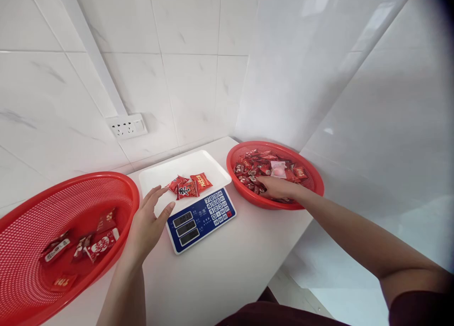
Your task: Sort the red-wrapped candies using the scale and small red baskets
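A blue-faced scale (202,217) with a white weighing tray (166,175) stands in the middle of the white counter. Three red candy packets (189,184) lie on the tray. My left hand (149,222) hovers open at the tray's front left edge, fingers spread, holding nothing. My right hand (278,186) reaches into the right red basket (315,177), its fingers down among the many red packets (260,167); whether they grip one is hidden.
A large red basket (21,212) at the left holds several red packets (95,243). A wall socket (126,126) sits on the tiled wall behind. The counter's edge runs along the front right, with a drop beyond it.
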A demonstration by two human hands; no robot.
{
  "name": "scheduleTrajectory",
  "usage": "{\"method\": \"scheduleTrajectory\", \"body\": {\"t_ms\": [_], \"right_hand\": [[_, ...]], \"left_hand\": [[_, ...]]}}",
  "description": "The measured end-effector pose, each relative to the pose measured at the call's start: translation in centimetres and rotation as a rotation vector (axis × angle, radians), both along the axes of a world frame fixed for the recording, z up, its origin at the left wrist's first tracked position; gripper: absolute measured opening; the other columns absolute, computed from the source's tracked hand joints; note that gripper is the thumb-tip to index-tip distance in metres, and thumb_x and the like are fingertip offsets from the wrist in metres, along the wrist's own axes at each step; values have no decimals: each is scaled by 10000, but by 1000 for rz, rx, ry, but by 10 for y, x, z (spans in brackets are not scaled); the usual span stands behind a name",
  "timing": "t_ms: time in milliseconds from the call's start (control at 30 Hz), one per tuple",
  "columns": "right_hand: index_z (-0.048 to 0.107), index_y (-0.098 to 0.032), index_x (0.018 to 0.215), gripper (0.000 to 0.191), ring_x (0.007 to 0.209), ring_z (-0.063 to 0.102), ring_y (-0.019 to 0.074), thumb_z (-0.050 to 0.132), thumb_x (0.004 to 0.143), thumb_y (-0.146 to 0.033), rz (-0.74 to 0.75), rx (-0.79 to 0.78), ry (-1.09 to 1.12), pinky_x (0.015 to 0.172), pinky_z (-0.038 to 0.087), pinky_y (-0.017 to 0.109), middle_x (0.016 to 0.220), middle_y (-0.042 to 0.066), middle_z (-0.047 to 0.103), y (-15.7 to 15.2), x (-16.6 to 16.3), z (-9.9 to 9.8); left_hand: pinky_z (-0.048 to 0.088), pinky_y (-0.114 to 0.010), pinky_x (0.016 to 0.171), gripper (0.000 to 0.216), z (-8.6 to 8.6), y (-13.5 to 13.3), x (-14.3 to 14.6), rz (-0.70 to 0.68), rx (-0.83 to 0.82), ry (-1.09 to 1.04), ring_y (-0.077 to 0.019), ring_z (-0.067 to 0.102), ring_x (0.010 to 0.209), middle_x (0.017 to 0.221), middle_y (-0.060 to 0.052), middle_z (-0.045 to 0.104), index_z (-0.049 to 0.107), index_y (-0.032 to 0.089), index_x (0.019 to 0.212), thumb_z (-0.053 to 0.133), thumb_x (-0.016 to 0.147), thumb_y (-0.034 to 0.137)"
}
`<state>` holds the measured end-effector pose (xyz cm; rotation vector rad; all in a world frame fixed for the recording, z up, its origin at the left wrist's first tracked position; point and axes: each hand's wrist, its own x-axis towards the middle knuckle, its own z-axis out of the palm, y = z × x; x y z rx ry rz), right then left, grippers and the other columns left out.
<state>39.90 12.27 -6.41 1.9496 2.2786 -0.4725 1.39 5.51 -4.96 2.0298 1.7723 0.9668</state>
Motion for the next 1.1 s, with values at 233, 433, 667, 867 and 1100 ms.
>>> {"method": "scheduleTrajectory", "body": {"t_ms": [233,433,667,867,1100], "right_hand": [[532,-198,1032,229,840,608,279,452,826,-258,-167,251,-79,623,410,329,981,126,654,10,-1,8],[506,-299,1257,525,1187,487,299,596,741,-282,52,155,57,834,451,345,1408,52,432,14,-16,3],[648,-273,1050,298,1039,589,285,552,771,-224,17,68,359,838,472,363,1190,42,637,29,-20,-14],[567,-198,1088,272,968,598,232,465,836,-218,-158,242,430,832,471,358,1118,93,642,42,11,3],[553,-226,1047,268,763,612,176,501,835,-382,-340,349,767,562,494,267,997,51,643,29,-4,27]], "left_hand": [[511,-336,646,488,9,-5,2,51,-65,-16,-170,614,636,1207,-75,614,522,269,1240,454,845,545],[504,-329,622,506,10,-5,1,58,-106,-30,-162,607,607,1216,-60,617,527,267,1236,456,835,566],[513,-380,761,510,7,-5,-3,50,-109,-73,-245,650,915,1249,-66,603,530,262,1233,466,830,568],[509,-376,807,495,3,-2,-6,54,-104,-120,-269,590,1095,1247,-63,607,538,264,1217,485,820,555],[509,-368,830,445,1,-3,-2,36,-91,-139,-259,586,1112,1192,-63,641,553,256,1195,491,832,507]]}}
